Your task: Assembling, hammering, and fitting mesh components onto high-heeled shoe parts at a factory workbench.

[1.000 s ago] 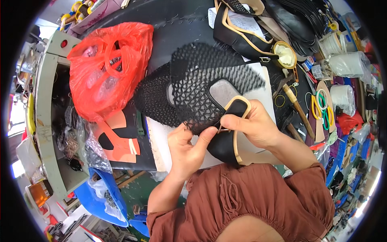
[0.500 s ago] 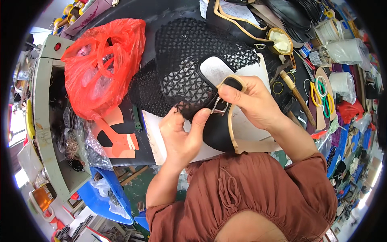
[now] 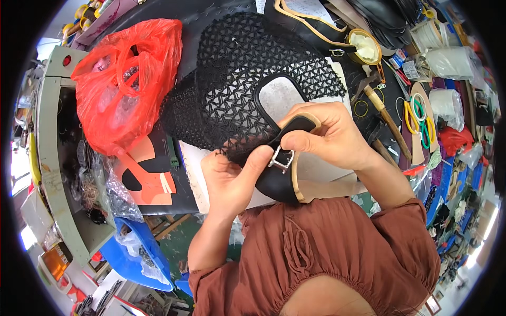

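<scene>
A black openwork mesh shoe upper (image 3: 232, 87) with a bound oval opening lies over the white board (image 3: 192, 168). My left hand (image 3: 229, 179) is closed on its near edge, thumb beside a silver buckle (image 3: 281, 159). Between the thumb and fingers of my right hand (image 3: 334, 134) is pinched a black strap (image 3: 299, 124) with a beige lining, just above the buckle. Below hangs a curved black piece with a beige edge (image 3: 276, 185). Whether the strap runs through the buckle, I cannot tell. My left fingertips are hidden by the mesh.
At left sits a red plastic bag (image 3: 126, 89) beside orange cut pieces (image 3: 147, 181). A hammer (image 3: 385, 116), a pot of white paste (image 3: 365, 47) and coloured rings (image 3: 419, 118) lie at right. Another black strapped piece (image 3: 305, 29) is at the back. A blue bin (image 3: 139, 258) stands at lower left.
The buckle has tipped down toward me and shows more plainly. More of the strap shows above my right thumb. The mesh upper has shifted a little, spreading farther to both sides.
</scene>
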`<state>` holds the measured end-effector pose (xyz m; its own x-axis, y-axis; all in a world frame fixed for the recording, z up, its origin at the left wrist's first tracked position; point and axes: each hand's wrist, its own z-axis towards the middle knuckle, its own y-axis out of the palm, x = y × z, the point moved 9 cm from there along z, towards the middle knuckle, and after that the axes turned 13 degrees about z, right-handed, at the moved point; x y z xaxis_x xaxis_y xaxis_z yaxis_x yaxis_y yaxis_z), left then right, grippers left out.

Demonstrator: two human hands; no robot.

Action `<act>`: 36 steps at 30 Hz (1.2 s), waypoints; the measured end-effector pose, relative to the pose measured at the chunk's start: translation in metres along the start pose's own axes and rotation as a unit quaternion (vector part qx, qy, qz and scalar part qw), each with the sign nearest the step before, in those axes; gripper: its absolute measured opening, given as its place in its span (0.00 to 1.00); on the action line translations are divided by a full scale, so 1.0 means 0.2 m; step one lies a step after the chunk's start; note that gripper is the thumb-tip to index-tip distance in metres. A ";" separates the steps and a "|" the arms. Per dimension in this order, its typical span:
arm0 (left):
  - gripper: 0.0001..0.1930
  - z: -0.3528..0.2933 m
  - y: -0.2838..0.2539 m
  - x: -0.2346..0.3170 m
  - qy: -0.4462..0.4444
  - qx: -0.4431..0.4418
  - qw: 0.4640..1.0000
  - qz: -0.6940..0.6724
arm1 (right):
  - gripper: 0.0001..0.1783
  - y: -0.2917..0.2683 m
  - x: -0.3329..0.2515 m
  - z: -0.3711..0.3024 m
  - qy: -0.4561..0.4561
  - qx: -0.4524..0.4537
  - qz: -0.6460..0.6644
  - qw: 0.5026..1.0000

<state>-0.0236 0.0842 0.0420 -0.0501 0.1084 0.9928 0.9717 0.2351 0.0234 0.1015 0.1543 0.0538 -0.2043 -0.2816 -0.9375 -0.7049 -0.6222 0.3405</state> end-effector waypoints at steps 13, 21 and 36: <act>0.04 0.06 0.07 -0.09 -0.020 -0.017 0.993 -0.117 | 0.16 -0.12 0.08 -0.01 0.142 -0.023 0.283 0.948; 0.07 0.01 0.11 -0.06 0.018 -0.093 0.986 -0.137 | 0.14 -0.03 0.24 -0.05 0.234 -0.078 0.251 0.936; 0.17 -0.01 0.09 -0.18 -0.095 -0.146 0.973 -0.149 | 0.15 0.01 0.30 -0.06 0.275 -0.107 0.217 0.930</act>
<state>-0.0030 0.0823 0.0061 -0.3552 0.2609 0.8977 0.9301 0.0023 0.3673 0.0961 0.1265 -0.0012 -0.0185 -0.8353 -0.5494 -0.4743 -0.4764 0.7403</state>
